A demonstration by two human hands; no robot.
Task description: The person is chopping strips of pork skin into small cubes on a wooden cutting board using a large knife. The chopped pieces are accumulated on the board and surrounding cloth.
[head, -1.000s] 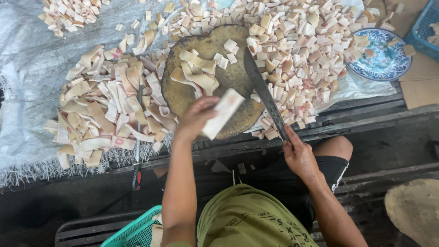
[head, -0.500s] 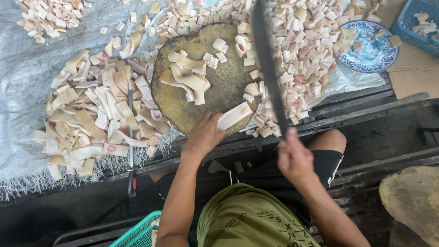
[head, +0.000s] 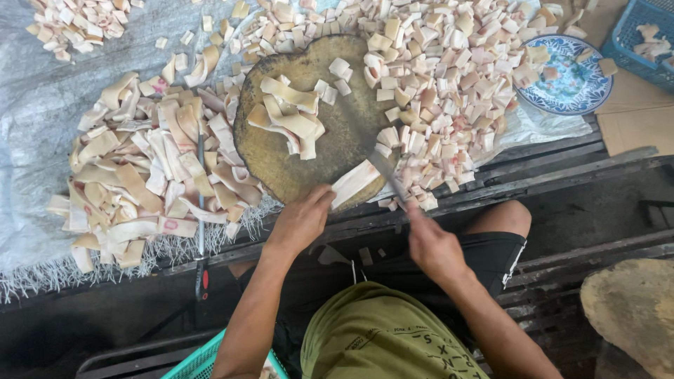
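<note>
1. Hands came nearest the camera: the left hand (head: 302,221) was closed loosely over the near end of a pale strip (head: 355,184), pinning it on the near rim of the round chopping block (head: 281,165), at about six o'clock on the block.
2. The right hand (head: 432,245) was wrapped tight round the handle of a cleaver (head: 386,175), whose blade ran toward eleven o'clock and met the far end of that strip.
3. Judging by this, the step in hand was cutting the strip into short pieces; the next cut would call for the left fingers to stay back from the edge while feeding the strip forward.
4. At the block's centre lay more uncut strips (head: 291,116), with a few cut squares beside them at one o'clock.
5. At nine o'clock of the block a heap of long strips (head: 140,182) lay on grey sheeting (head: 42,119); a thin dark tool (head: 201,210) lay across it.
6. From twelve to three o'clock spread the cut pieces (head: 449,77), touching a blue patterned plate (head: 572,84); a blue crate (head: 642,31) was cut off at the frame's corner.
7. Motion blurred the blade, so its exact contact was hard to tell; the handle was hidden inside the fist.
</note>
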